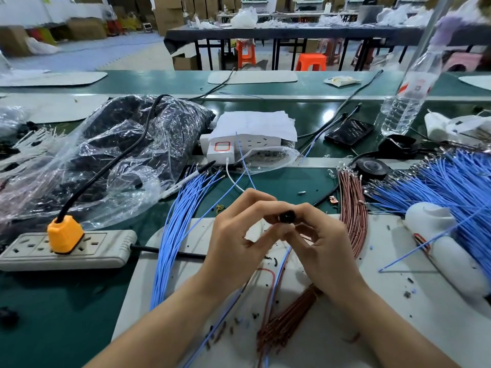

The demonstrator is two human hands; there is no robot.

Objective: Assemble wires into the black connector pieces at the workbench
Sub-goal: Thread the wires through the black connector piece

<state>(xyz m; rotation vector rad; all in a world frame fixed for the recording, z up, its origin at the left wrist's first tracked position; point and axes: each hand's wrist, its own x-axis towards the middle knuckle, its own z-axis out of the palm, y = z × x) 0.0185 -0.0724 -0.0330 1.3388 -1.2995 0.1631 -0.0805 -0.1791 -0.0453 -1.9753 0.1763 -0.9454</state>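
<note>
The left hand and the right hand both pinch one black connector piece above the white mat, and the red label on the water bottle is too blurred to read.

Green workbench, white mat, blue wires, brown wires, power strip, phone

No wording is being shown legibly. Red print is being carried by the bottle label and yellow print by the packet, both being blurred.
</note>
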